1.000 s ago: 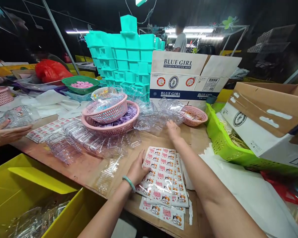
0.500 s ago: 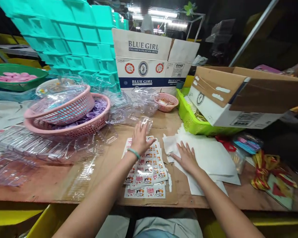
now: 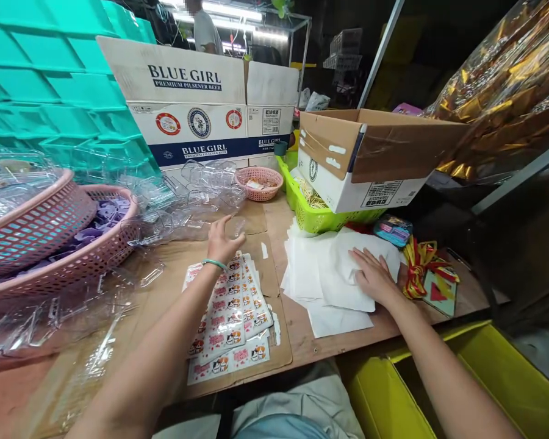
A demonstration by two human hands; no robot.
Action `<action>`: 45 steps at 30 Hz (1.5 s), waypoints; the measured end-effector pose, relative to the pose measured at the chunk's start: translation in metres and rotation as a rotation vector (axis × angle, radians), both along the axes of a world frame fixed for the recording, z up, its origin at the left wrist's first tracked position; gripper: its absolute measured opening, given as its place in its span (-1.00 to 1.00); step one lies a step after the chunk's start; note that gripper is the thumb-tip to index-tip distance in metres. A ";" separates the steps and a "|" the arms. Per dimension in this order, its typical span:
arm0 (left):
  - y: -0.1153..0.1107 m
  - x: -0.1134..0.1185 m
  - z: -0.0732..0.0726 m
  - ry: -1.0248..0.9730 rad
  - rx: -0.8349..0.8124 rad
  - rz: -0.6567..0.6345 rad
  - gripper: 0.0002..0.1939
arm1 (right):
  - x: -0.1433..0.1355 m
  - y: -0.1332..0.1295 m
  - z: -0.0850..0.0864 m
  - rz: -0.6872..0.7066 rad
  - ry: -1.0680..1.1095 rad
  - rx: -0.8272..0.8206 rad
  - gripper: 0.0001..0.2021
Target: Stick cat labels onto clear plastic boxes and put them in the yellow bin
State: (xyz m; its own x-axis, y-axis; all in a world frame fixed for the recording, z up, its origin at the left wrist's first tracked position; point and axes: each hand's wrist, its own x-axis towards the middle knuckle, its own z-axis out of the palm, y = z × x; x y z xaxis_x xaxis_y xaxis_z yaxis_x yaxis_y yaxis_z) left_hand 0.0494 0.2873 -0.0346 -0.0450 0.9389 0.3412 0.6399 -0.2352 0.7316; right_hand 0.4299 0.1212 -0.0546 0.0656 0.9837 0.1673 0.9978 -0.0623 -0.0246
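Hands apart, bare, neither clamped on anything I can make out. Right hand, right of centre, lies palm down with fingers spread on the white sheets. That's the change: a second ago it was over at the clear plastic pieces, half a second ago at the left edge of that paper; now it's across on the right part of the stack, and the top sheet is rucked by the fingers. Left hand, mid-frame, has slid up to the far end of the sticker sheets — thumb and fingers parted, can't tell if it touches a clear piece there. My read: the work has swung from plastic to paper, nothing lifted yet. Sticker sheets sit lower centre in a fanned pile on cardboard over the counter; white sheets just beside them to the right. Further out: ribbon bow right of the right hand, green basket above the paper with a tilted carton on it, small pink basket upper centre, big pink baskets at left. View has turned right too — gold bundle now fills the upper right, yellow box the lower right.
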 end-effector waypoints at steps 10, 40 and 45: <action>-0.041 0.054 -0.014 -0.292 -0.294 -0.648 -0.29 | -0.028 0.003 -0.012 0.110 0.113 -0.083 -0.57; -0.196 -0.121 -0.009 -0.989 -0.802 -0.001 -0.67 | -0.297 0.010 0.002 0.801 0.409 -0.026 -0.45; -0.195 -0.093 -0.011 -1.085 -0.776 -0.009 -0.65 | -0.296 -0.015 -0.001 0.848 0.432 0.016 -0.44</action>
